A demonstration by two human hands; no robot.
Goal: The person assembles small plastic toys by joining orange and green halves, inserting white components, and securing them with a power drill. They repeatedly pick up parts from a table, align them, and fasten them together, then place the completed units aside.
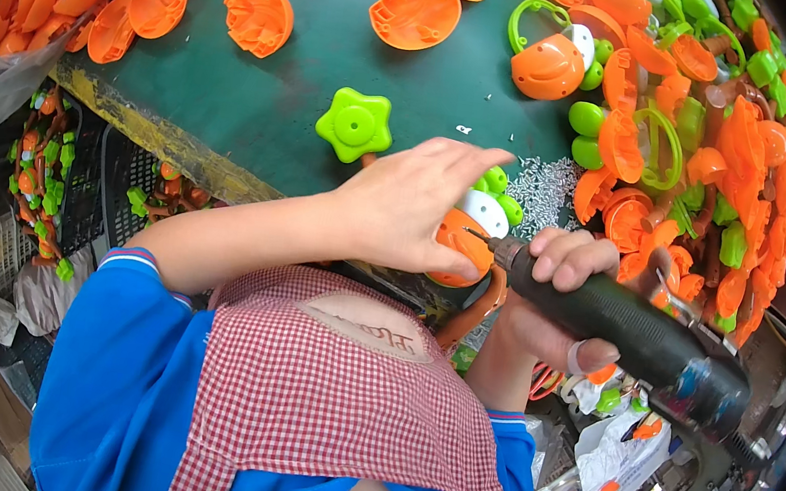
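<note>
Green worktable [261, 121], its near edge worn yellow, is supporting the whole lot. Item: loose orange shells [415, 14], scattered along the far side and piling up at left. Item: one heap of orange, green and brown parts [742, 200], filling the right side. Item: small silver screws [541, 197], lying spread just left of that heap. Item: one green star-shaped part [356, 126], lying left of the hands. Item: one rounded orange piece [459, 238], sitting at the table's near edge with a white plate [485, 214] and green knobs [511, 210] just beyond it. Left hand [404, 198]: arching over from the left, thumb resting on the orange piece's near part, fingers extending past its far side; whether they are gripping underneath cannot be told. Right hand [576, 260]: clenching a black driver [637, 334], fingers wrapping over its barrel, thumb below; its bit is pointing leftward over the orange piece, between the left thumb and fingers, contact being unclear.
</note>
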